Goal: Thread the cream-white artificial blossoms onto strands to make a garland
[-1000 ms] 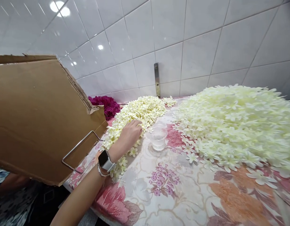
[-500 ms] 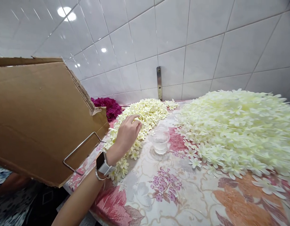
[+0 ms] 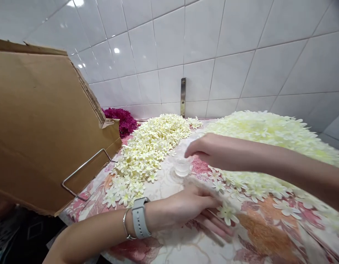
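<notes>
Cup, head view: clear cup (image 3: pixel 182 167) upright, just left of the right hand's (image 3: pixel 207 149) bent fingertips, that hand nearer; their hold is hidden.
Flower: white flower (image 3: pixel 228 213) just right of the left hand's (image 3: pixel 190 205) thumb, fingers outstretched; hold and long axis unclear.

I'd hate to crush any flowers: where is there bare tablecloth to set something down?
Bare tablecloth shows between the left flower pile and the cup, and in front of the right flower pile. The left hand and right hand crowd the cup.
</notes>
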The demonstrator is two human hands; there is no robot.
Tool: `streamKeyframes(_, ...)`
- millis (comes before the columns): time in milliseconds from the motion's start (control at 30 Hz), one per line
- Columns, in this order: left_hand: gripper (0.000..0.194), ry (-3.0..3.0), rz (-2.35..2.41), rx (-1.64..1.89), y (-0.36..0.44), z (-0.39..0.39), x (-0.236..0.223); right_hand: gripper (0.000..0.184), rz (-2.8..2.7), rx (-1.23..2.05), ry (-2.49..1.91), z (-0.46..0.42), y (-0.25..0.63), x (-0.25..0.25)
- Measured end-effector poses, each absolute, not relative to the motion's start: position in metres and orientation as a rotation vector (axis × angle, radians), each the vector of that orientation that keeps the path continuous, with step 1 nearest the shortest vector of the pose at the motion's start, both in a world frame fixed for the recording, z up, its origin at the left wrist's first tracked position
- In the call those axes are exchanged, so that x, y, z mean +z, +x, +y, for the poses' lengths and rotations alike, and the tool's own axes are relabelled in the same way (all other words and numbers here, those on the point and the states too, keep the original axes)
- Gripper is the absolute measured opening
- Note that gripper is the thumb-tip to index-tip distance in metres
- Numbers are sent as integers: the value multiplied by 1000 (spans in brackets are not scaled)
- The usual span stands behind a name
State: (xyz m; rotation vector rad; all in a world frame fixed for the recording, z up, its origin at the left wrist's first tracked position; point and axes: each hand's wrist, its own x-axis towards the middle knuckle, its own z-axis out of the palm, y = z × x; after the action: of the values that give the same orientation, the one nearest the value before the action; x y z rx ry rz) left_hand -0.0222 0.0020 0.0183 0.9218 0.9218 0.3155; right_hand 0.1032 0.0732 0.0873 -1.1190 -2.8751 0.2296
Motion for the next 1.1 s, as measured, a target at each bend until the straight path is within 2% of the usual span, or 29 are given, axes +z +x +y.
streamKeyframes(67,15,884,892,307,-19,6,8,40,-3058,316,-1204,83,75,92)
streamKeyframes(200,22,827,820,365,-22,7,1,22,-3234,353,-1246,99,32,89)
streamKeyframes(300,23,813,816,380,-24,4,3,30,-3300,387,-1297,102,24,83)
streamKeyframes(400,18,790,827,412,-25,2,6,34,-3308,446,-1331,104,26,85)
streamKeyframes(567,11,728,946,523,-26,2,8,29,-3209,585,-1321,101,46,120)
streamKeyframes(700,13,708,990,594,-26,4,8,25,-3071,472,-1314,77,84,130)
streamKeyframes(867,16,758,848,699,-18,7,10,22,-2865,525,-1330,30,130,76)
streamKeyframes(1000,21,785,902,618,-11,7,13,12,-2585,374,-1314,7,147,29)
streamKeyframes(1100,27,840,979,600,-6,3,14,7,-2366,475,-1254,0,156,12)
